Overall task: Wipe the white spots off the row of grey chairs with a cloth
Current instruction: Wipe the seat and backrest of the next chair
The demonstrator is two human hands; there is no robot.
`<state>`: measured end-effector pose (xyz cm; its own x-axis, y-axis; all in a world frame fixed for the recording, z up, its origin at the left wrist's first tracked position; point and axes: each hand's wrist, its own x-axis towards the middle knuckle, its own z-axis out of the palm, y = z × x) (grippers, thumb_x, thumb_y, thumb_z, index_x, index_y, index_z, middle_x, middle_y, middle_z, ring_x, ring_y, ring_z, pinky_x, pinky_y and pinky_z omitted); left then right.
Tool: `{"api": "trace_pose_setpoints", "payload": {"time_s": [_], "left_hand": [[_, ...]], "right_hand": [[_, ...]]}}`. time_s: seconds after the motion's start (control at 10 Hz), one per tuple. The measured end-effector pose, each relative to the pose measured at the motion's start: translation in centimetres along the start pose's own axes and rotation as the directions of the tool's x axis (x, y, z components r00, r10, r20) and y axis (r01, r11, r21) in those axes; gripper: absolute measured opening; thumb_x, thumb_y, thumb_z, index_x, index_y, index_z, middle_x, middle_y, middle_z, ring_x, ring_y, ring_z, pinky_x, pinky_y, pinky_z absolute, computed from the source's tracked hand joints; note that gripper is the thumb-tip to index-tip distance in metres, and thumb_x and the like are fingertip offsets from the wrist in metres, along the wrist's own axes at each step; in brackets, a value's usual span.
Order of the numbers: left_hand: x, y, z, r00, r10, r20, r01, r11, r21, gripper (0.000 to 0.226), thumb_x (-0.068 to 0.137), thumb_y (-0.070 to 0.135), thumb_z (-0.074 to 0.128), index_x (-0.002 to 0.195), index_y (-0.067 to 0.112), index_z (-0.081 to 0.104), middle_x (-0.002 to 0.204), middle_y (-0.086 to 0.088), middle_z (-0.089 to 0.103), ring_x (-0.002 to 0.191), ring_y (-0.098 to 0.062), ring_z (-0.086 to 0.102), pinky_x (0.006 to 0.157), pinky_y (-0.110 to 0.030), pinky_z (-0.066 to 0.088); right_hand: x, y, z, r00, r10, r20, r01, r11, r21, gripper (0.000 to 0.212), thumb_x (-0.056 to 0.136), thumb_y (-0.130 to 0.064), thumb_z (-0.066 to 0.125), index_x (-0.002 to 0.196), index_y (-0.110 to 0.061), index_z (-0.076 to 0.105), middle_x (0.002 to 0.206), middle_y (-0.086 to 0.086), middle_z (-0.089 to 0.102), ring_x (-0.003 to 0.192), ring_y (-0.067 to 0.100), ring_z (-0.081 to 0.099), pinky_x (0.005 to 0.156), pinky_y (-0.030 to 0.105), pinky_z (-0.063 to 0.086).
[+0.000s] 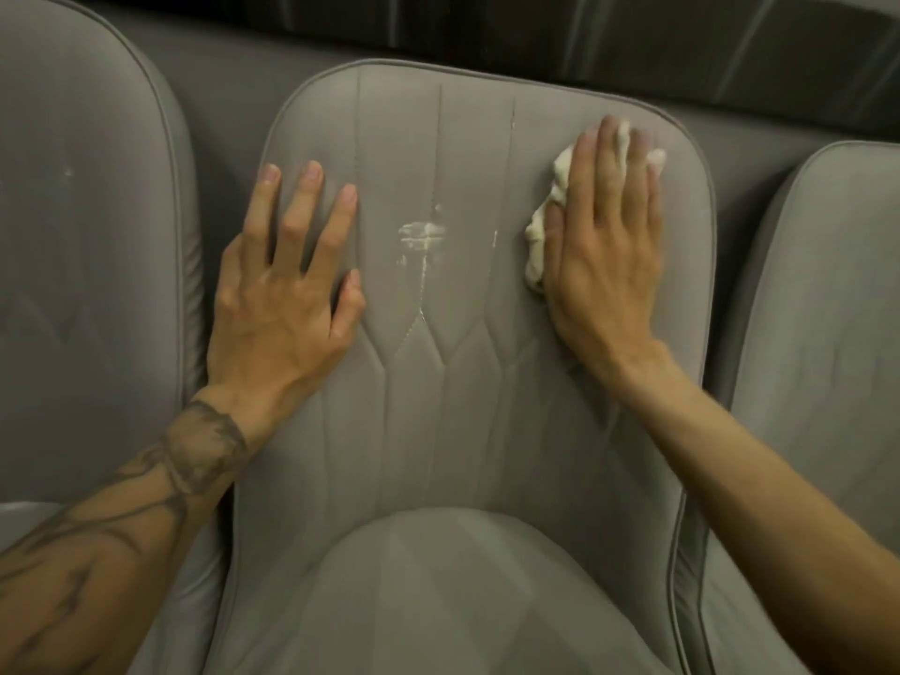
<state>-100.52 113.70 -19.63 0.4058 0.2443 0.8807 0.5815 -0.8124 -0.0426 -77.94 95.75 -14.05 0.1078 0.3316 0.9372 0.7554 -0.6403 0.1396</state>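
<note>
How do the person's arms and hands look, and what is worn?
No sleeves, gloves or rings: the left hand and right hand are bare. The left forearm carries a dark tattoo from the wrist upward; the right forearm shows none.

Dark backdrop [535, 21]: there it is, right across twelve o'clock, black with faint pale vertical streaks; curtain or panel, can't tell.
Grey band [234, 90]: just beneath, eleven to one o'clock, smooth, plain.

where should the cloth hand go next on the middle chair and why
Probably slide the right hand and its cloth leftward onto the white smear by the middle chair's centre seam: the smear is unwiped, the cloth lies right of it, and the left hand braces the far side.
</note>
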Motion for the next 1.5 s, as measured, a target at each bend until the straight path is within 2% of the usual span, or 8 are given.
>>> {"api": "trace_pose_setpoints", "payload": {"time_s": [0.2, 0.4, 0.5, 0.7, 0.9, 1.1, 1.3, 1.5], "left_hand": [[-0.1, 0.2, -0.1, 1.000, -0.004, 0.005, 0.004, 1.000, -0.013, 0.068, 0.106, 0.037, 0.042, 0.168, 0.024, 0.020, 0.176, -0.007, 0.018, 0.163, -0.035, 0.013, 0.106, -0.057, 0.045], [-0.1, 0.0, -0.2, 1.000, -0.012, 0.010, 0.012, 1.000, -0.016, 0.068, 0.105, 0.037, 0.042, 0.169, 0.024, 0.019, 0.176, -0.007, 0.016, 0.163, -0.035, 0.013, 0.107, -0.058, 0.044], [-0.1, 0.1, -0.2, 1.000, -0.003, 0.005, 0.003, 1.000, -0.004, 0.068, 0.105, 0.036, 0.042, 0.168, 0.024, 0.020, 0.176, -0.007, 0.017, 0.163, -0.035, 0.014, 0.106, -0.058, 0.045], [-0.1, 0.2, -0.3, 1.000, -0.007, 0.011, 0.007, 1.000, -0.009, 0.068, 0.106, 0.037, 0.042, 0.169, 0.024, 0.019, 0.176, -0.007, 0.016, 0.163, -0.035, 0.013, 0.107, -0.058, 0.044], [-0.1, 0.2, -0.2, 1.000, -0.008, 0.011, 0.008, 1.000, -0.004, 0.068, 0.105, 0.037, 0.042, 0.168, 0.024, 0.020, 0.176, -0.007, 0.017, 0.163, -0.035, 0.013, 0.107, -0.058, 0.044], [0.0, 0.2, -0.3, 1.000, -0.004, 0.007, 0.004, 1.000, 0.005, 0.067, 0.106, 0.037, 0.041, 0.169, 0.024, 0.019, 0.176, -0.008, 0.017, 0.163, -0.036, 0.013, 0.106, -0.057, 0.044], [-0.1, 0.2, -0.2, 1.000, -0.002, 0.006, 0.002, 1.000, 0.012, 0.067, 0.106, 0.037, 0.041, 0.169, 0.024, 0.018, 0.176, -0.008, 0.017, 0.163, -0.036, 0.014, 0.105, -0.057, 0.045], [-0.1, 0.3, -0.1, 1.000, 0.000, -0.013, 0.001, 1.000, 0.028, 0.068, 0.106, 0.037, 0.042, 0.168, 0.025, 0.019, 0.176, -0.008, 0.019, 0.163, -0.036, 0.016, 0.103, -0.056, 0.045]], "right_hand": [[-11.7, -1.8, -1.5, 0.924, -0.268, 0.273, 0.266, 0.963, 0.046, 0.060, 0.112, -0.031, 0.042, 0.161, -0.002, 0.023, 0.170, 0.019, 0.019, 0.159, 0.036, 0.015, 0.130, 0.049, 0.020], [-1.1, -0.6, -0.5, 0.987, -0.095, 0.126, 0.093, 0.995, 0.024, 0.061, 0.113, -0.035, 0.029, 0.163, -0.001, 0.017, 0.170, 0.021, 0.016, 0.160, 0.037, 0.013, 0.131, 0.049, 0.012], [-3.3, -2.1, -0.6, 0.994, 0.004, 0.111, -0.010, 0.999, 0.050, 0.058, 0.114, -0.032, 0.027, 0.162, 0.000, 0.018, 0.170, 0.021, 0.015, 0.160, 0.035, 0.011, 0.131, 0.049, 0.015], [-8.1, -1.3, -1.5, 0.962, -0.129, 0.242, 0.131, 0.991, 0.009, 0.058, 0.114, -0.029, 0.031, 0.162, 0.001, 0.018, 0.170, 0.022, 0.015, 0.160, 0.037, 0.010, 0.131, 0.049, 0.013], [-3.7, -1.6, 0.2, 0.996, 0.024, 0.081, -0.030, 0.997, 0.077, 0.058, 0.114, -0.030, 0.030, 0.162, 0.000, 0.019, 0.170, 0.021, 0.017, 0.160, 0.035, 0.012, 0.131, 0.049, 0.013], [-15.9, -2.5, -1.0, 0.953, -0.094, 0.289, 0.076, 0.995, 0.070, 0.060, 0.112, -0.027, 0.041, 0.161, 0.002, 0.022, 0.169, 0.023, 0.017, 0.160, 0.036, 0.011, 0.131, 0.050, 0.016], [-4.1, -1.8, 0.6, 0.997, -0.045, 0.070, 0.039, 0.996, 0.084, 0.058, 0.113, -0.030, 0.034, 0.161, 0.002, 0.024, 0.168, 0.024, 0.022, 0.158, 0.040, 0.017, 0.131, 0.050, 0.012], [-10.8, -3.4, 1.4, 0.993, 0.000, 0.115, -0.017, 0.989, 0.145, 0.061, 0.113, -0.029, 0.035, 0.162, 0.002, 0.017, 0.170, 0.024, 0.014, 0.160, 0.038, 0.009, 0.132, 0.050, 0.010]]}}
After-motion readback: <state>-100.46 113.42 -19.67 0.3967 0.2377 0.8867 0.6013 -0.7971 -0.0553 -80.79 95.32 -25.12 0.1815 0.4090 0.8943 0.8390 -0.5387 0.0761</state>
